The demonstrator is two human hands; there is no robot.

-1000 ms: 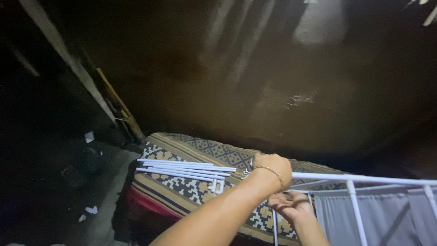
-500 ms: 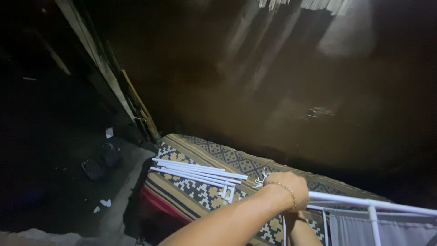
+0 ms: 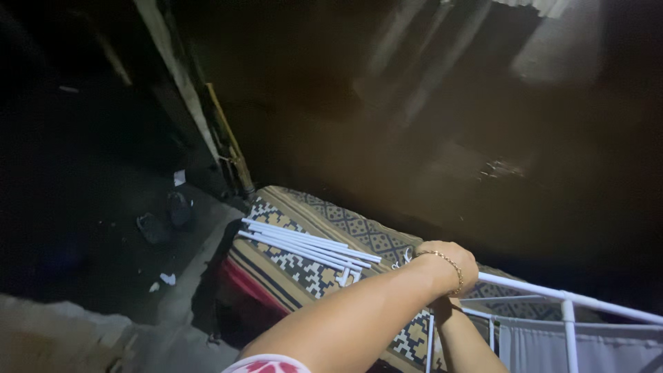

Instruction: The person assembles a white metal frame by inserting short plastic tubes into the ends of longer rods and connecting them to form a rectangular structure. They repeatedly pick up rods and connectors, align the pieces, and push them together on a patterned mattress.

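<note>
Fingers of the left hand (image 3: 449, 266) curl over the end of a white metal rack (image 3: 566, 304), closed on its top bar; the fingertips themselves are turned away from the head camera, so only the knuckles and the back of the hand show, with a thin gold bracelet (image 3: 452, 266) at the wrist. Below and behind that forearm comes the right hand (image 3: 442, 307), almost wholly hidden by the left wrist; whether its fingers are open or closed on anything cannot be told. The rack runs off the right and bottom edges of the picture, so only its top bar, one upright and a few thin rails are seen, with a grey cloth panel (image 3: 587, 349) hanging inside it.

Just left of the hands, a bundle of loose white tubes (image 3: 304, 247) lies on a bed (image 3: 304, 276) covered in a brown, black and cream patterned cloth. A small white connector piece sits at the near end of the tubes, hard to make out. The bed's near corner shows a red edge.

Left of the bed the floor (image 3: 124, 276) is very dark: a pair of dark sandals (image 3: 166, 217) and a few white scraps show dimly. A yellowish pole (image 3: 228, 141) leans in the corner against the brown wall (image 3: 428, 138).
</note>
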